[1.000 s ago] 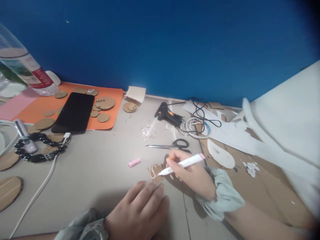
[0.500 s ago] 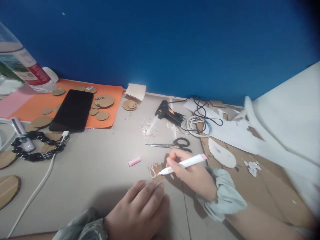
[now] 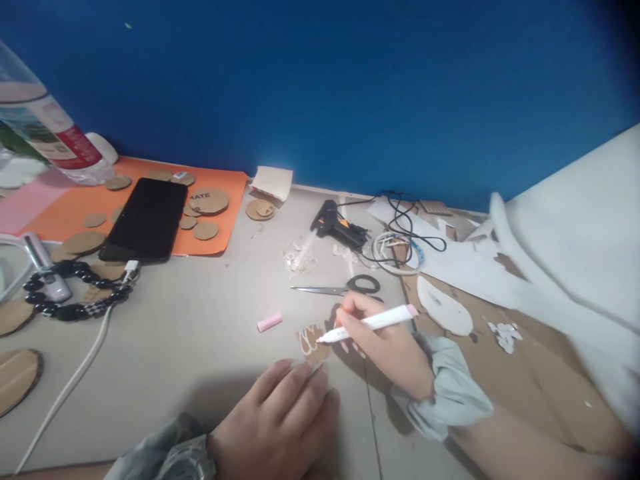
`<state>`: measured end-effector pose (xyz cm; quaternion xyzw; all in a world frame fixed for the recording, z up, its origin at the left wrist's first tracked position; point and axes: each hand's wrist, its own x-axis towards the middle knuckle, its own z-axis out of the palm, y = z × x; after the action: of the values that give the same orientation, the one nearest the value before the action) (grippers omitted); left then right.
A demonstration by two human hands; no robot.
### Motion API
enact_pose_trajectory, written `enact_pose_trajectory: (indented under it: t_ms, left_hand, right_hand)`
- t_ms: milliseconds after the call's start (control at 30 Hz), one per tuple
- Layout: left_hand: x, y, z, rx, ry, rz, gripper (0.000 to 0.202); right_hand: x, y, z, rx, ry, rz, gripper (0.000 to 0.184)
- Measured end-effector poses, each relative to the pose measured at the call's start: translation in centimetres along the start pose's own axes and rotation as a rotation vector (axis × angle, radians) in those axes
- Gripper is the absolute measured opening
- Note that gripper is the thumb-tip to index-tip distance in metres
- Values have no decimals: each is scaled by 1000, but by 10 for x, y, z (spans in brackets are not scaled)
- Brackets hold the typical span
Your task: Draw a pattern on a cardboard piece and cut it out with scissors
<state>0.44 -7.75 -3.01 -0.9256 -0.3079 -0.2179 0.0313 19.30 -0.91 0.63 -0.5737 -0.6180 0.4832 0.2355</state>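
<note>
A small brown cardboard piece (image 3: 320, 352) lies on the table with looping white strokes across it. My right hand (image 3: 377, 333) is closed around a white marker (image 3: 373, 325) with a pink end, its tip on or just over the cardboard. A small orange bit shows between those fingers. My left hand (image 3: 285, 413) rests palm down, fingers laid out and slightly bent, fingertips at the cardboard's near edge; its thumb is hidden. To the left of the cardboard lies a pink marker cap (image 3: 270, 323). Behind my right hand are scissors (image 3: 335, 289), their handles partly covered.
A black glue gun (image 3: 340, 227) with a tangled cord lies beyond the scissors, near glue scraps. At left are a phone (image 3: 145, 220), a bottle (image 3: 65, 133), a beaded bracelet (image 3: 65, 311) and cardboard discs on orange paper (image 3: 223, 233). White paper (image 3: 465, 267) covers part of the right side.
The marker tip has shifted slightly up on the cardboard, and another white loop shows there. My left hand stays where it was.
</note>
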Motion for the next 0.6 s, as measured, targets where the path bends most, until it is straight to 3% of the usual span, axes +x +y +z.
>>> enact_pose_trajectory:
  t_ms: [400, 600]
  left_hand:
    - [1, 0, -1, 5, -1, 6, 45]
    - [0, 0, -1, -11, -12, 16, 46]
  right_hand:
    - [5, 9, 3, -63, 56, -11, 20]
    - [5, 10, 3, 43, 38, -17, 27]
